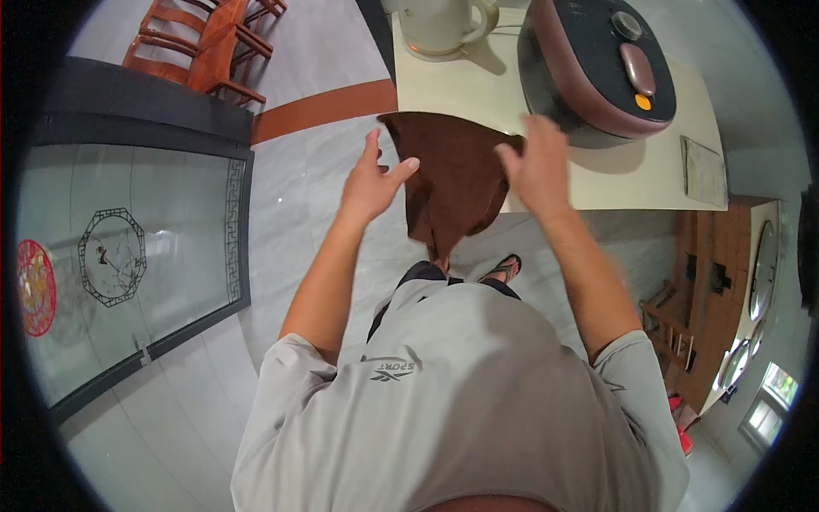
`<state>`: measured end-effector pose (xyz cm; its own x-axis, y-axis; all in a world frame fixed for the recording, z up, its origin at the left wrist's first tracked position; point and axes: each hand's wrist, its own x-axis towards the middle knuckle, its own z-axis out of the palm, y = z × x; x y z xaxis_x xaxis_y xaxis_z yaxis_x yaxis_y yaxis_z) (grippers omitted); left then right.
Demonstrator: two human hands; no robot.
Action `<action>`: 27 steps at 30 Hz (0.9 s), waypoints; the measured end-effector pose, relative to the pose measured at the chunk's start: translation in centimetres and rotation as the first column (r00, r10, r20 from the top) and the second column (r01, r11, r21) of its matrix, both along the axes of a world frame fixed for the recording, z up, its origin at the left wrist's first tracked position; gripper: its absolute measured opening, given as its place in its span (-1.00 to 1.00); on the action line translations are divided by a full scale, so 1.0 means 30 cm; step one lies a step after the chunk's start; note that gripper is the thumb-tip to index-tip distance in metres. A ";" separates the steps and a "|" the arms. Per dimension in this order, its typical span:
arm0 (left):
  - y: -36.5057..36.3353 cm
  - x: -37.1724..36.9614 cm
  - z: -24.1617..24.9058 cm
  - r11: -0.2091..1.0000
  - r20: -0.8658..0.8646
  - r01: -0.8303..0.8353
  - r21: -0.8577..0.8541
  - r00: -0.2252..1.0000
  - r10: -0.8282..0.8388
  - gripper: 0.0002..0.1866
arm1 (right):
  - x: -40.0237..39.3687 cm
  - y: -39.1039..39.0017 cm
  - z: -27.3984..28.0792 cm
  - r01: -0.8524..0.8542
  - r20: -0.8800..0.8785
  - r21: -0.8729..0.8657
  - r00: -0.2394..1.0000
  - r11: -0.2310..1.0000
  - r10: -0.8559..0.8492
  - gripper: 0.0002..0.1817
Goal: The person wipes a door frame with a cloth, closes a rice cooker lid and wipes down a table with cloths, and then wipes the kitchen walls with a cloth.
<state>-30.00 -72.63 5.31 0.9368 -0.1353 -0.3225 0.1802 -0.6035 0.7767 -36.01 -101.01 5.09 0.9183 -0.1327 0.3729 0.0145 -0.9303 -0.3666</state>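
A dark brown cloth (456, 175) spreads over the near left corner of the cream table, its lower part tapering to a point above my feet. My left hand (371, 188) is at the cloth's left edge, with thumb and index finger spread apart and the thumb over the fabric. At the cloth's upper right corner is my right hand (544, 166), blurred, its thumb apart from the stretched fingers. Neither hand shows a closed grip, though contact with the fabric is hard to make out.
On the cream table (597, 183) stand a white kettle (435, 26) and a rice cooker (589, 77), with a paper pad (704, 171) near the right edge. A dark-framed glass panel (171, 230) is at left. Wooden chairs (213, 43) stand beyond it.
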 end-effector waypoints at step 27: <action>-0.292 0.355 -0.410 0.958 0.423 0.025 0.285 0.894 -0.149 -0.12 | 0.485 0.232 -0.368 -0.020 -0.311 -0.167 0.950 0.986 -0.033 -0.24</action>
